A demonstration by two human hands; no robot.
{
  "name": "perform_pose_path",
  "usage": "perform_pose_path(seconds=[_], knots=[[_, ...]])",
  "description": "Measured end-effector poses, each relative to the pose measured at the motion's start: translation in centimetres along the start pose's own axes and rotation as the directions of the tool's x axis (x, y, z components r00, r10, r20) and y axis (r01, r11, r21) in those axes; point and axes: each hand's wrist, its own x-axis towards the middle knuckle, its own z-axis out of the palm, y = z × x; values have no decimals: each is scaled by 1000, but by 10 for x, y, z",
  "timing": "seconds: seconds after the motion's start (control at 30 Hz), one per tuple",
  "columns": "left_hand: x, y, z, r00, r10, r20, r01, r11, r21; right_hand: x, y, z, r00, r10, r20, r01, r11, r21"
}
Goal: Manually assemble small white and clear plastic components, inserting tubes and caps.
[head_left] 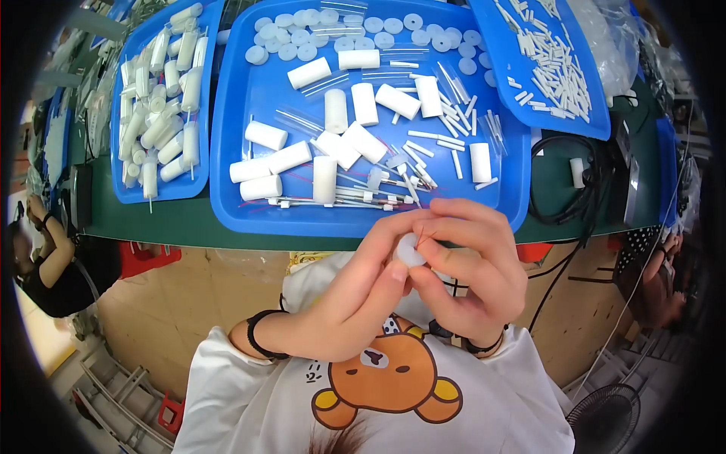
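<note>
In front of my chest, just off the tray's near edge, both hands meet at a small translucent white disc [409, 250]. My left hand [363, 284] is closed, its thumb and fingers pinching the disc. My right hand [480, 268] has its fingers bent around the disc's other side, with the thumb close below it. A thin red wire [432, 242] runs from the disc to my right fingertips, which pinch it. Whatever lies behind the disc is hidden by my fingers. Beyond my hands, slim rods with red wires [355, 198] lie in the big blue tray [318, 225].
The big tray also holds white foam-like cylinders [335, 111], pale discs [306, 51], short white tubes [457, 164] and clear tubes. A left tray [121, 185] carries assembled white cylinders; a right tray [597, 125] holds small tubes. Black cables [586, 200] coil at right. People sit at both sides.
</note>
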Motion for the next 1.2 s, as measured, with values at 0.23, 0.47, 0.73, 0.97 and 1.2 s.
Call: perform_pose_path(seconds=[0.23, 0.47, 0.73, 0.97, 1.2], knots=[[-12, 1, -10, 969, -175, 177, 204, 965, -165, -18, -11, -2, 997, 15, 78, -18, 999, 49], [-24, -21, -16, 933, -247, 263, 291, 946, -142, -49, -23, 4, 991, 89, 96, -81, 993, -84], [-37, -71, -21, 912, -295, 286, 388, 846, -365, -91, -23, 30, 805, 572, 157, -590, 800, 111], [-44, -94, -25, 880, -355, 314, 473, 606, -640, -84, -24, 42, 422, 657, 624, -855, 60, 516], [-36, -98, -28, 897, -325, 301, 443, 646, -622, -76, -18, 56, 393, 692, 605, -810, -50, 584]])
